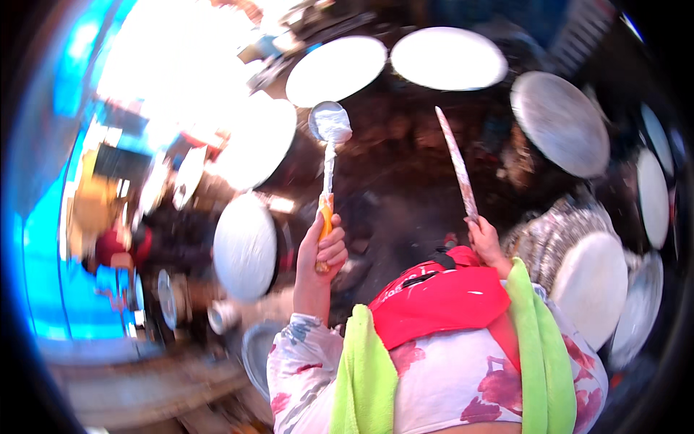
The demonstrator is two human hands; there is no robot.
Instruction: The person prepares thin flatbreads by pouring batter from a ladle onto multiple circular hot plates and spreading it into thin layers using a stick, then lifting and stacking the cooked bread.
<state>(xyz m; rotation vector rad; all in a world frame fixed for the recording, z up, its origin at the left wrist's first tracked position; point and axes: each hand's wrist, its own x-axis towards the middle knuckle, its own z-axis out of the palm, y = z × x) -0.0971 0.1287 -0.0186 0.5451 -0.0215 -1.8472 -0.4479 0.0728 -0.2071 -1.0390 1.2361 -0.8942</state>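
My left hand (323,244) is closed around the yellow-orange handle of a ladle (329,170). Its bowl points away from me and is coated with a thick white substance, which also smears the neck. My right hand (486,242) grips the near end of a long, narrow, flat stick (457,163) that tapers to a point and is streaked with white. Both tools are held up, apart from each other. Beyond the ladle is a round disc with a bright white top (337,71). Another white disc (246,247) lies to the left of my left hand.
More round discs curve around me: a white one at the back (449,59), a greyer one (560,124) at the right and a white one (591,291) nearer. A silvery wrinkled covering (553,242) sits by it. At left is a person in red (112,248).
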